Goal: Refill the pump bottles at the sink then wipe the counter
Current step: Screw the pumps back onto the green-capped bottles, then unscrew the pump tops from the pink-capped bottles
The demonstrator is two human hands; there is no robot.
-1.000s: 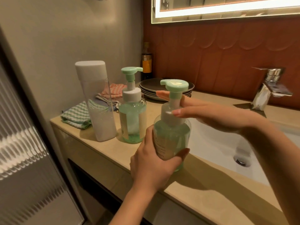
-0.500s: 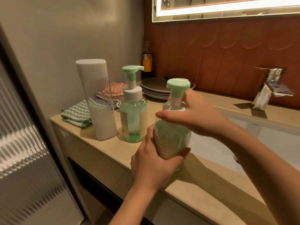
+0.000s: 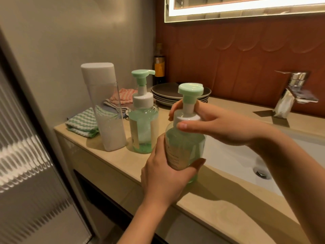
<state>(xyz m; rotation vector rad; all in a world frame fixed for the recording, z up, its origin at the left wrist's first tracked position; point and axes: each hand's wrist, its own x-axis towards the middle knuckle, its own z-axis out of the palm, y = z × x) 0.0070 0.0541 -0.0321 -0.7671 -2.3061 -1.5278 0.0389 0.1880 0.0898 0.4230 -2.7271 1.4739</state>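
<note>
Left hand (image 3: 163, 178) wraps bottle (image 3: 184, 147), right hand (image 3: 219, 124) seemingly pinching

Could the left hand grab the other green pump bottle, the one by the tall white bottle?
Probably yes, but not right away. The left hand grips the near pump bottle, so it must let go first. The other pump bottle stands close beside it on the counter, with nothing between.
</note>
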